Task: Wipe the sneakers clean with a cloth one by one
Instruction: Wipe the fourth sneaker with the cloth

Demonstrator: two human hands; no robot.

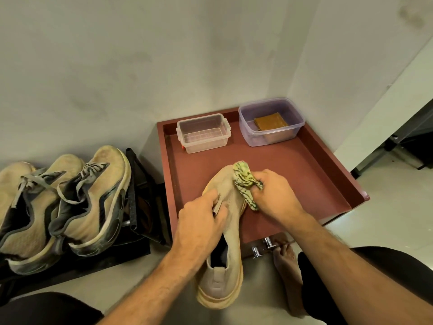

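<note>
Left grip [201, 221]: fingers curled round upper of beige sneaker [230, 202], held toe-forward over maroon tray [328, 165]. Right grip [273, 192]: bunched green patterned cloth [244, 181] pinched against sneaker toe. Two worn laced sneakers [70, 205] sit on black rack [140, 207], left.

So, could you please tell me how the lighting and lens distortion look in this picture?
Head view: warm yellowish light, no harsh glare; wide-angle bending curves the wall edges; the sneaker, cloth and both hands, left hand, right hand, are sharp.
</note>
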